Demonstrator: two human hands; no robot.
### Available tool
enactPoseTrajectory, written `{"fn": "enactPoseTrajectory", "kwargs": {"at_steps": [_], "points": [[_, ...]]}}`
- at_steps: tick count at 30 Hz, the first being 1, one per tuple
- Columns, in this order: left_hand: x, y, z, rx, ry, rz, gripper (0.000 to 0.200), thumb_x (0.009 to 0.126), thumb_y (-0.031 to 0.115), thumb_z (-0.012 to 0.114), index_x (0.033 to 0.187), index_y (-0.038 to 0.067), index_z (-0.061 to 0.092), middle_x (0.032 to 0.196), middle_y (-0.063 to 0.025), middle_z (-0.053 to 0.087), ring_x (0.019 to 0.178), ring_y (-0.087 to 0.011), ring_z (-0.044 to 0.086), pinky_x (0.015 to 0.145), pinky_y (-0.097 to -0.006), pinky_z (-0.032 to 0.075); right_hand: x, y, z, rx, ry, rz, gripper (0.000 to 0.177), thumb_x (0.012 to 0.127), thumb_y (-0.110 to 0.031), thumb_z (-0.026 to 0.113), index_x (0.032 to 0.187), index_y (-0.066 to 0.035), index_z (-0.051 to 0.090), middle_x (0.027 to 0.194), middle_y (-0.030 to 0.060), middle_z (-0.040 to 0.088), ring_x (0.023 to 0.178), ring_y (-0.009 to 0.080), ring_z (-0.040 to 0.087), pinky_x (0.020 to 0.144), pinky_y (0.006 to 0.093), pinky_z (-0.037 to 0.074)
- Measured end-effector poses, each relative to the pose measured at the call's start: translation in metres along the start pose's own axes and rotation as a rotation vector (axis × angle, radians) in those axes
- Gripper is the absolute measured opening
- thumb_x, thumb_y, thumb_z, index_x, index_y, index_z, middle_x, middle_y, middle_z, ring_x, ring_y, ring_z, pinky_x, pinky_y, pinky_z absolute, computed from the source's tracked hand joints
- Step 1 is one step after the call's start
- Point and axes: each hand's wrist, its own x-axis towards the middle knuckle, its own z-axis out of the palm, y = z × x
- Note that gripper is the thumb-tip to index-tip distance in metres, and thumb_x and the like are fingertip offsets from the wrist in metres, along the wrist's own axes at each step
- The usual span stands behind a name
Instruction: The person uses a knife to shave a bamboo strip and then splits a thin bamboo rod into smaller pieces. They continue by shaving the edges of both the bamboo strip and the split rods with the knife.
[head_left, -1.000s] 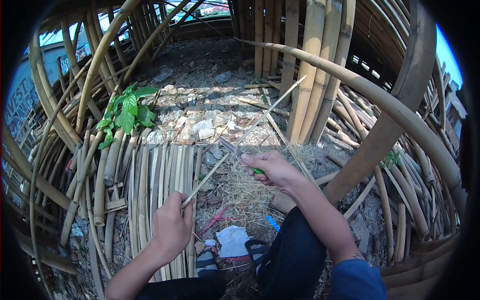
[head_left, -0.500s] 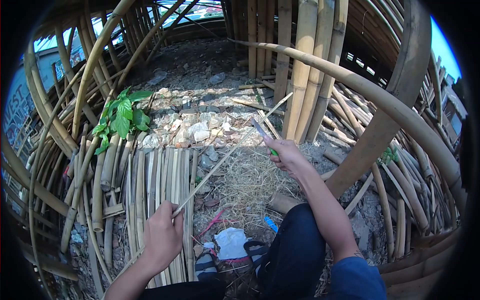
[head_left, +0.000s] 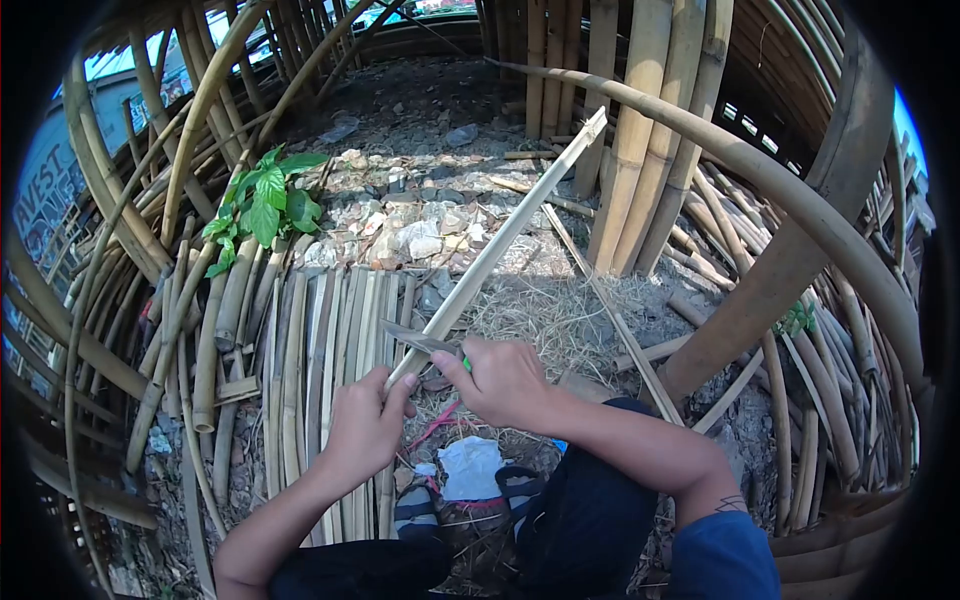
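A long pale bamboo strip [head_left: 510, 235] slants up and away in front of me, its broad face showing. My left hand [head_left: 362, 425] is closed around its near end. In my right hand [head_left: 505, 382] is a knife [head_left: 415, 338] with a green handle, mostly hidden by the fingers. The blade lies across the strip just beyond my left hand, its tip pointing left. Below both hands, a white crumpled sheet [head_left: 470, 468] lies on the ground between my sandalled feet.
Several split bamboo slats [head_left: 340, 310] lie side by side at left. A thin strip [head_left: 610, 310] lies aslant on the right, by wood shavings [head_left: 540, 310]. A curved pole [head_left: 700, 105] arches overhead past upright posts [head_left: 640, 140]. A leafy plant [head_left: 265, 205] grows at left.
My right hand has come down and left with the knife, close to my left hand. The strip has turned from its narrow edge to its broad face and points higher. My left hand shifted slightly right.
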Motion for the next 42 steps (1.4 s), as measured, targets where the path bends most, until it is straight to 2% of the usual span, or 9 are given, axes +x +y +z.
{"fn": "enactPoseTrajectory", "kwargs": {"at_steps": [3, 5, 7, 14, 15, 17, 28, 31, 42], "points": [[0.0, 0.001, 0.002, -0.075, -0.012, -0.01, 0.03, 0.103, 0.023, 0.057, 0.091, -0.003, 0.064, 0.062, -0.0087, 0.064, 0.052, -0.0109, 0.056, 0.05, -0.0311, 0.042, 0.001, -0.011, 0.004, -0.052, 0.049, -0.068, 0.056, 0.101, -0.046, 0.053, 0.07, 0.001, 0.06, 0.052, 0.02, 0.057, 0.044, 0.038, 0.06, 0.043, 0.0485, 0.046], [-0.001, 0.001, 0.003, -0.073, 0.058, 0.073, 0.032, 0.102, 0.018, 0.058, 0.08, -0.005, 0.057, 0.057, -0.0178, 0.06, 0.048, -0.0261, 0.061, 0.046, -0.0404, 0.042, 0.003, -0.01, 0.005, -0.096, 0.07, -0.09, 0.053, 0.1, -0.044, 0.055, 0.071, 0.0, 0.059, 0.051, 0.0178, 0.057, 0.043, 0.0362, 0.059, 0.043, 0.0464, 0.046], [-0.006, 0.008, 0.002, -0.058, 0.084, 0.099, 0.032, 0.102, 0.017, 0.057, 0.079, -0.005, 0.056, 0.056, -0.0184, 0.057, 0.046, -0.0264, 0.06, 0.046, -0.0409, 0.041, 0.007, -0.003, 0.005, -0.169, 0.172, -0.14, 0.053, 0.101, -0.045, 0.054, 0.071, -0.002, 0.058, 0.051, 0.016, 0.057, 0.043, 0.0351, 0.06, 0.041, 0.0449, 0.047], [-0.009, 0.007, -0.003, 0.021, 0.131, 0.194, 0.032, 0.103, 0.015, 0.056, 0.077, -0.005, 0.053, 0.051, -0.0205, 0.049, 0.043, -0.0318, 0.055, 0.044, -0.0433, 0.037, 0.013, 0.012, -0.002, -0.236, 0.188, -0.142, 0.053, 0.103, -0.044, 0.051, 0.069, -0.004, 0.055, 0.05, 0.0159, 0.056, 0.043, 0.035, 0.06, 0.041, 0.0453, 0.046], [-0.01, 0.009, -0.005, 0.021, 0.129, 0.196, 0.032, 0.103, 0.015, 0.056, 0.077, -0.005, 0.053, 0.051, -0.0205, 0.049, 0.043, -0.0318, 0.055, 0.044, -0.0433, 0.037, 0.016, 0.014, -0.005, -0.235, 0.189, -0.118, 0.053, 0.103, -0.044, 0.051, 0.069, -0.004, 0.055, 0.05, 0.016, 0.056, 0.043, 0.0353, 0.059, 0.042, 0.0454, 0.046], [-0.014, 0.013, -0.01, 0.049, 0.123, 0.161, 0.035, 0.105, 0.019, 0.055, 0.079, -0.004, 0.056, 0.055, -0.0105, 0.056, 0.048, -0.013, 0.055, 0.045, -0.0337, 0.04, 0.021, 0.02, -0.008, -0.229, 0.192, -0.094, 0.053, 0.103, -0.044, 0.05, 0.069, -0.004, 0.055, 0.051, 0.0162, 0.056, 0.043, 0.0355, 0.059, 0.042, 0.0456, 0.046], [-0.012, 0.005, -0.009, 0.149, 0.167, 0.231, 0.032, 0.104, 0.014, 0.055, 0.078, -0.004, 0.052, 0.052, -0.0127, 0.047, 0.044, -0.0152, 0.047, 0.044, -0.0368, 0.034, 0.028, 0.039, -0.013, -0.316, 0.189, -0.129, 0.064, 0.105, -0.053, 0.041, 0.067, -0.004, 0.058, 0.047, 0.0128, 0.055, 0.039, 0.0308, 0.058, 0.038, 0.0433, 0.045], [-0.01, -0.001, -0.007, 0.156, 0.178, 0.245, 0.033, 0.104, 0.014, 0.055, 0.076, -0.004, 0.051, 0.051, -0.0129, 0.045, 0.042, -0.0161, 0.044, 0.043, -0.0378, 0.033, 0.028, 0.048, -0.012, -0.304, 0.209, -0.138, 0.059, 0.104, -0.05, 0.046, 0.066, -0.005, 0.056, 0.047, 0.0129, 0.053, 0.04, 0.0327, 0.056, 0.041, 0.0443, 0.044], [-0.011, -0.001, -0.006, 0.171, 0.173, 0.246, 0.033, 0.103, 0.013, 0.056, 0.075, -0.003, 0.049, 0.049, -0.0143, 0.042, 0.04, -0.0195, 0.041, 0.043, -0.0393, 0.032, 0.03, 0.056, -0.013, -0.376, 0.16, -0.12, 0.06, 0.104, -0.051, 0.044, 0.068, -0.005, 0.059, 0.048, 0.0126, 0.055, 0.04, 0.0323, 0.057, 0.041, 0.0432, 0.044]]}}
